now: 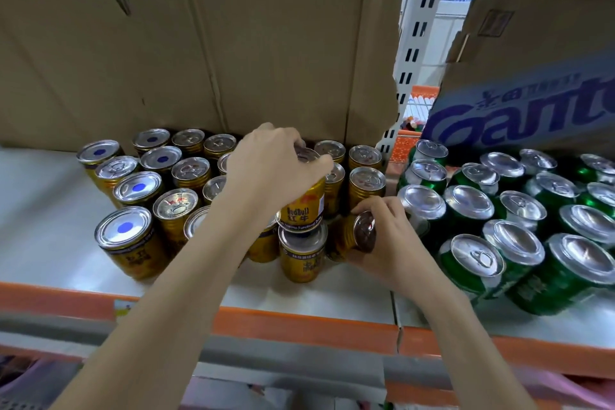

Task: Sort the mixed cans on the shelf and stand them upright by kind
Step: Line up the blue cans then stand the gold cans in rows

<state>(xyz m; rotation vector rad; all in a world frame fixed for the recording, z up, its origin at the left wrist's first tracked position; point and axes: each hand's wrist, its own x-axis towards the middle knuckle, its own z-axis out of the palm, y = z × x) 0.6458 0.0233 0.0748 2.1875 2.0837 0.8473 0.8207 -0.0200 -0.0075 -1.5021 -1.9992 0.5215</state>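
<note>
Nearest: orange-edged shelf (299,323), smooth and pale on top. Right hand (389,240) curled round a tilted gold can (357,235), lid facing the camera; likely to roll or knock neighbours if released on its side. Left hand (276,170) gripping from above a Red Bull can (304,206) over another gold can (301,256); could topple if misaligned. Ribbed gold tins left, glossy green cans (492,230) right. Behind, torn corrugated cardboard (199,43).

Left: short gold steel cans (173,176) standing on the white metal shelf (43,210).
Right: green aluminium cans (499,210) standing beside them.
Behind: brown cardboard box (199,43) sitting.
</note>
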